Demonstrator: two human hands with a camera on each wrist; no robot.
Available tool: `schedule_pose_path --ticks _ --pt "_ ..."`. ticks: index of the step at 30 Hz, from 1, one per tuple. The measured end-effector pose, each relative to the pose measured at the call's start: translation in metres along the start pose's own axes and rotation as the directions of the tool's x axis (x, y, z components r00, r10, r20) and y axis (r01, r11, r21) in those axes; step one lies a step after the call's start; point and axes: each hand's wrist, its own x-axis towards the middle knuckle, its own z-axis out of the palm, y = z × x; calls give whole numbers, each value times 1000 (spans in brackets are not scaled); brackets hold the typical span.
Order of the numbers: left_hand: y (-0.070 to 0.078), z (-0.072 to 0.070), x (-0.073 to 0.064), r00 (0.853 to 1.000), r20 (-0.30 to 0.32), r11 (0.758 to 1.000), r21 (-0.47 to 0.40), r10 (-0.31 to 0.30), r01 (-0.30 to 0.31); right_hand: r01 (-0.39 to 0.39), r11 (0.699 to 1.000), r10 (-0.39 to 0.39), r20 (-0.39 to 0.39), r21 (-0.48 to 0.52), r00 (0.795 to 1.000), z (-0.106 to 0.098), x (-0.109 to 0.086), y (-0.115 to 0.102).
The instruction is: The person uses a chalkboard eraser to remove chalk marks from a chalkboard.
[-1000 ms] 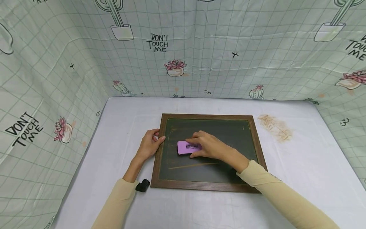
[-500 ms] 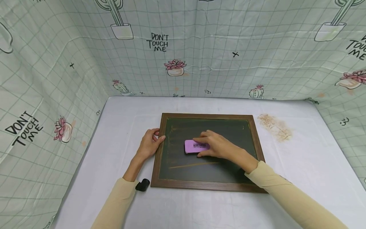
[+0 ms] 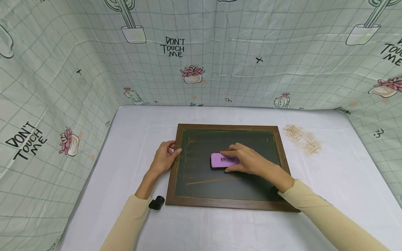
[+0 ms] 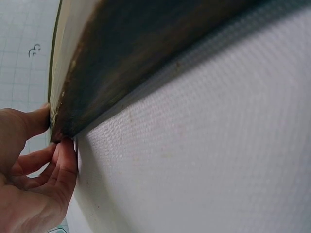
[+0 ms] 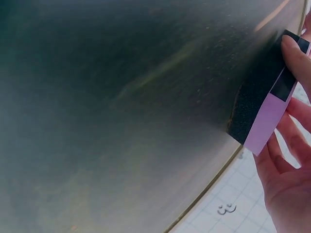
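A chalkboard (image 3: 204,191) in a brown wooden frame lies flat at the table's middle. At its left edge my left hand (image 3: 163,159) pinches the frame, thumb on top and fingers curled below, as the left wrist view shows. My right hand (image 3: 249,161) holds a purple eraser (image 3: 216,160) by its long sides over the middle of the board. In the right wrist view the eraser's dark felt (image 5: 255,92) faces the board, and the thumb presses its side. An orange chalk streak (image 3: 213,181) runs below the eraser, with fainter smears near the left frame.
Brown dust or staining (image 3: 301,139) marks the white tablecloth (image 3: 339,167) right of the board. A small black device (image 3: 156,203) sits at my left sleeve cuff. Grid-patterned cloth (image 3: 232,48) with plant drawings walls the back and sides.
My right hand has slid the eraser to the right across the board, by roughly half the eraser's length. My left hand keeps its grip on the frame, and the board has not moved.
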Motion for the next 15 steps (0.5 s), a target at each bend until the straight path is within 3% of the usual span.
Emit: schedule_pose_path --ticks 15 --pt "1 -1 -2 1000 1 1000 20 -11 11 -44 999 44 -28 -7 999 -10 -25 11"
